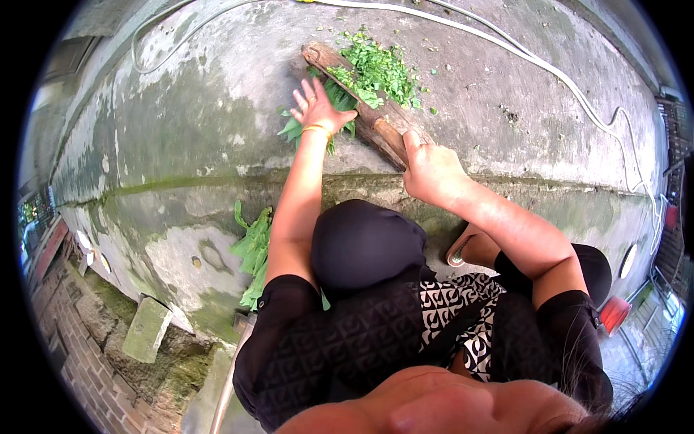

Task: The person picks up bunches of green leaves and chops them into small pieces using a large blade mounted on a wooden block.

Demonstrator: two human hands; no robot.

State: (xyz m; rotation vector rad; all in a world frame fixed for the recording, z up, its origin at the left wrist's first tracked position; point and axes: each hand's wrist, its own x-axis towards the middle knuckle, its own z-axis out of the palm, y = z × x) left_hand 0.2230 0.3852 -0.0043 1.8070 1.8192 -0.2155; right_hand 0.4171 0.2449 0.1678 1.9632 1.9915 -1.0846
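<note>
Hair (pixel 635 406); left hand (pixel 322 111) beside leaves (pixel 290 129), right hand (pixel 436 172) around handle (pixel 389 134)

Far ahead of me, a pale hose (pixel 557 72) crosses the grey, moss-stained concrete (pixel 195 101) and trails down along my right. Over on the right I see a flat, whitish round object (pixel 629 260) and, nearer, something red and tub-like (pixel 615 316). On my near left sits a mossy slab (pixel 147 331), with brickwork (pixel 90 376) farther left, and a slim pole (pixel 230 383) slants close beside me.
</note>
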